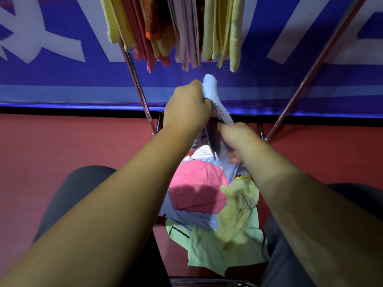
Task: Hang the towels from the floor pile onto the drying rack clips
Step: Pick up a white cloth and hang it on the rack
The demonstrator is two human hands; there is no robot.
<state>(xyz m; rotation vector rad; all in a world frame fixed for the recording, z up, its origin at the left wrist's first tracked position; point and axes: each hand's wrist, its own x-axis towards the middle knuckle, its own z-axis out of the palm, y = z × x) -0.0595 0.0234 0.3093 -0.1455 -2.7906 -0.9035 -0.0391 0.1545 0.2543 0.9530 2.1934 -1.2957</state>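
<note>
Head view showed the left hand [186, 106] closed tight on a light blue towel [215, 98], with the right hand [236, 135] gripping it lower down. Below, near the person, lay the floor pile [199, 189]. Far above hung the hanging towels [174, 32] on the drying rack [136, 79].

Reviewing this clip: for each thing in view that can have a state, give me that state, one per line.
Light blue towel: lifted, stretched between both hands, not yet clipped.
Left hand: grip closed on its upper end.
Right hand: grip closed on it lower down.
Pink towel: crumpled on the pile.
Yellow towel: crumpled on the pile.
Green towel: spread flat beneath.
Hanging towels: already on the rack.
</note>
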